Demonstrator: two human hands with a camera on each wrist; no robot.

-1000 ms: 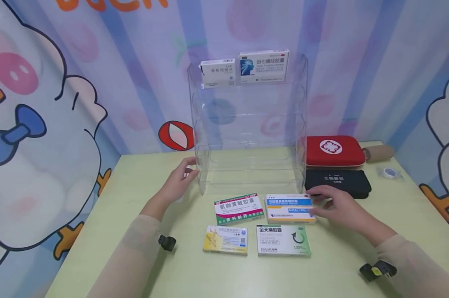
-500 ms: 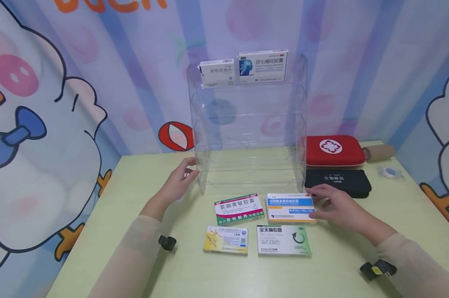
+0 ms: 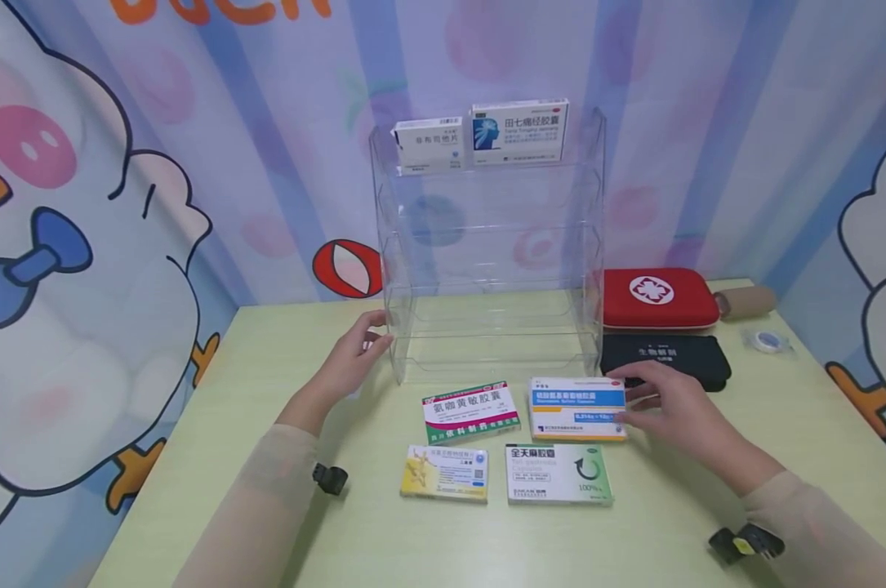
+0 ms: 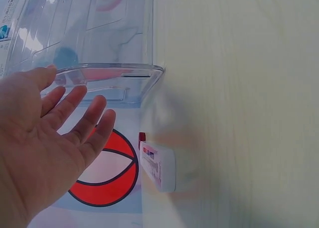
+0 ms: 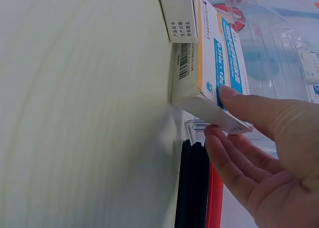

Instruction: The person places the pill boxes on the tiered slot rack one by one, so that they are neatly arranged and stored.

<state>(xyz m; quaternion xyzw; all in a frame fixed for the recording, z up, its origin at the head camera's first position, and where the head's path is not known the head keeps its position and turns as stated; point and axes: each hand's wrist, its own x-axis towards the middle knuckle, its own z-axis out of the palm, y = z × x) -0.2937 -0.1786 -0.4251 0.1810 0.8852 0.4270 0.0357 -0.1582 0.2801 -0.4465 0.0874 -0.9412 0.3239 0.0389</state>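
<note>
My right hand (image 3: 666,404) pinches the right end of a blue-and-white medicine box (image 3: 576,408). In the right wrist view the thumb lies on its printed face, fingers behind, and the box is tilted off the table. My left hand (image 3: 350,355) is at the left side of a clear tiered display rack (image 3: 497,347); its fingers are loosely extended, the thumb at the rack's edge. Two medicine boxes, one plain white (image 3: 429,147) and one with a blue head picture (image 3: 520,131), stand on the top tier.
Before the rack lie a green-and-magenta box (image 3: 472,412), a yellow-and-white box (image 3: 445,474) and a white-and-green box (image 3: 558,474). Right of it are a red first-aid case (image 3: 659,298), black pouch (image 3: 688,363), tan roll (image 3: 745,302) and tape roll (image 3: 768,341). A small white item (image 4: 159,165) stands left.
My right hand has tipped the blue-and-white box up slightly, its far edge rising toward the rack. The left hand and the other boxes have stayed in place.
</note>
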